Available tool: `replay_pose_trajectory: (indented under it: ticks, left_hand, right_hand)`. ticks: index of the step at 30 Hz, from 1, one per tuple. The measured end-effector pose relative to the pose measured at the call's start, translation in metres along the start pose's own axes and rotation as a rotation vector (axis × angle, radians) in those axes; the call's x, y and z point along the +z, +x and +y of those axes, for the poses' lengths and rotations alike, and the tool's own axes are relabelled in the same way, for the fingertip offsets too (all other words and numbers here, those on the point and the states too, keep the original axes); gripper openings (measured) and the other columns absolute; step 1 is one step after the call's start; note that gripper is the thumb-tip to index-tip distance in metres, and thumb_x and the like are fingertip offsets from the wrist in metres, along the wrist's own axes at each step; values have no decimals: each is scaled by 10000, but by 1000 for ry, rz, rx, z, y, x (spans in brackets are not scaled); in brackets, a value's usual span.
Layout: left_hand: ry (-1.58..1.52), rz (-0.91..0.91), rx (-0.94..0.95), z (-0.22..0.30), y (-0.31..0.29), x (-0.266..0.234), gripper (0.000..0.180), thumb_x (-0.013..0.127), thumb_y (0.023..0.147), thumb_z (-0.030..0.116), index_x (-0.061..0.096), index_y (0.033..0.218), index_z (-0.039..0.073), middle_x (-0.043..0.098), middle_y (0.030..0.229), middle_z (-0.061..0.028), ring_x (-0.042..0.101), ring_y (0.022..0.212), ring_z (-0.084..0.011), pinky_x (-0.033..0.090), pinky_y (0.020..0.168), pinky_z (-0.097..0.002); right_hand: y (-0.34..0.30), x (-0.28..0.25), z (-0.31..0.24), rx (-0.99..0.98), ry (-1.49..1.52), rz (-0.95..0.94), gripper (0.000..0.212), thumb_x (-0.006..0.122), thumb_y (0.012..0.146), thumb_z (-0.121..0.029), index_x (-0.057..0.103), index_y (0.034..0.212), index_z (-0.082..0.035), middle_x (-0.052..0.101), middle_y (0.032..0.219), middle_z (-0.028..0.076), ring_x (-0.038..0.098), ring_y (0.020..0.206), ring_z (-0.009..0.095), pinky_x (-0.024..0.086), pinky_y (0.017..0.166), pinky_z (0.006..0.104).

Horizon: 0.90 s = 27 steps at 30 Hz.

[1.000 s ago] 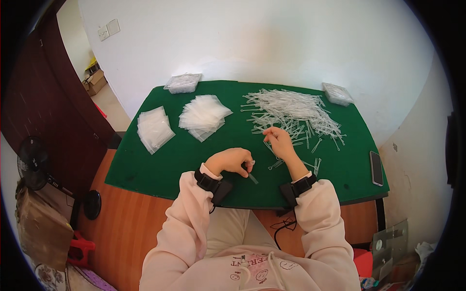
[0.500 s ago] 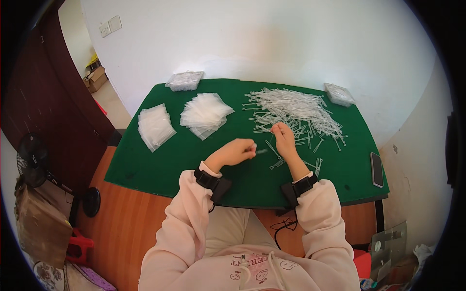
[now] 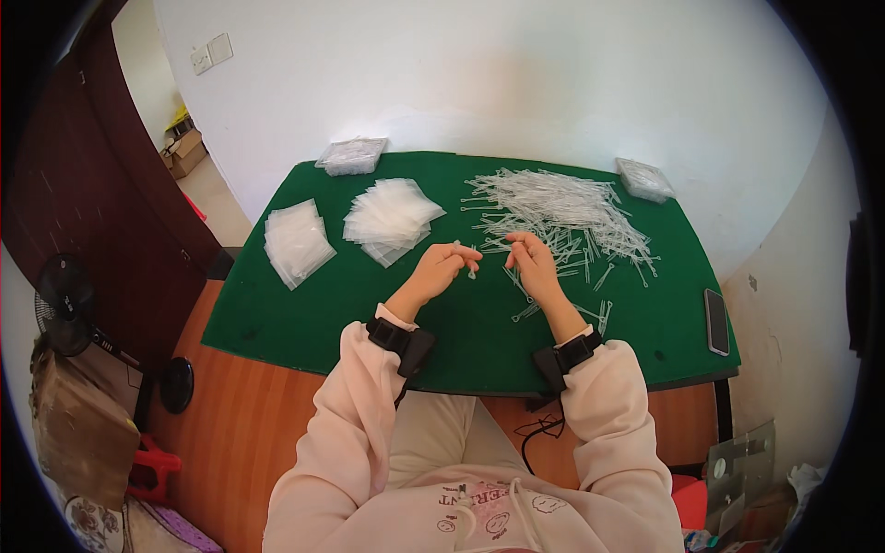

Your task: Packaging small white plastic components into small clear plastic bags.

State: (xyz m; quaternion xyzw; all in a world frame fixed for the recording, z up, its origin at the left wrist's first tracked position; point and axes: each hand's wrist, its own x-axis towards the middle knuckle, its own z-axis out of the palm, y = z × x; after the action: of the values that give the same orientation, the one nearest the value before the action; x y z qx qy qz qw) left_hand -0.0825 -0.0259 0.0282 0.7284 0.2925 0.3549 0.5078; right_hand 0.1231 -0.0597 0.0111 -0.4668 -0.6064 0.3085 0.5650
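My left hand (image 3: 437, 271) is closed above the green table, its fingers pinching small clear plastic sticks (image 3: 472, 274) with looped ends. Just to its right, my right hand (image 3: 536, 267) has its thumb and forefinger apart, and I see nothing between them. Beyond the right hand lies a large heap of the same clear looped sticks (image 3: 558, 207), with a few loose ones (image 3: 604, 316) nearer me. Fanned clear plastic bags (image 3: 392, 219) lie beyond my left hand, and a second stack of bags (image 3: 298, 241) sits farther left.
Filled clear packs stand at the table's back edge, one pack (image 3: 352, 157) at left and another pack (image 3: 645, 180) at right. A phone (image 3: 716, 323) lies by the right edge of the green tabletop (image 3: 277, 323). A white wall (image 3: 479, 83) rises behind.
My left hand has moved forward and a little right, carrying the sticks closer to my right hand. The right hand's fingers have shifted slightly left and parted.
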Motion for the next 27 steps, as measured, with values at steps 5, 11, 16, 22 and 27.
replay_pose_trajectory:
  ticks: [5,11,16,22,27]
  left_hand:
    - [72,47,47,-6,0,5,229,505,863,174,645,942,10,597,717,-2,424,559,-48,356,516,-188]
    - [238,23,43,-14,4,-1,296,478,904,264,617,849,10,547,663,11,414,549,-57,376,544,-192]
    - [-62,-20,-84,-17,5,12,293,447,918,284,546,781,44,501,650,26,442,563,-78,393,563,-207]
    - [-332,-83,-116,-14,2,17,237,413,941,246,516,832,63,500,711,5,467,632,-74,397,591,-203]
    - [-276,-118,-81,-9,1,19,163,494,906,206,529,844,60,528,723,7,483,633,-66,394,580,-199]
  right_hand:
    - [2,-3,5,105,202,18,134,424,897,-127,512,943,-36,481,582,-6,430,516,68,337,493,196]
    - [-1,3,-5,202,453,-38,100,445,892,-127,513,870,-56,437,570,-32,362,467,37,285,421,188]
    - [-6,6,-8,248,318,-267,134,477,898,-168,522,834,-59,412,559,-52,345,456,17,257,389,182]
    - [-8,8,-13,331,496,-344,185,498,912,-204,523,825,-42,360,537,-60,325,450,28,255,401,195]
    - [-9,10,-6,179,354,-289,147,542,880,-164,545,805,-38,442,575,-41,403,480,48,343,452,200]
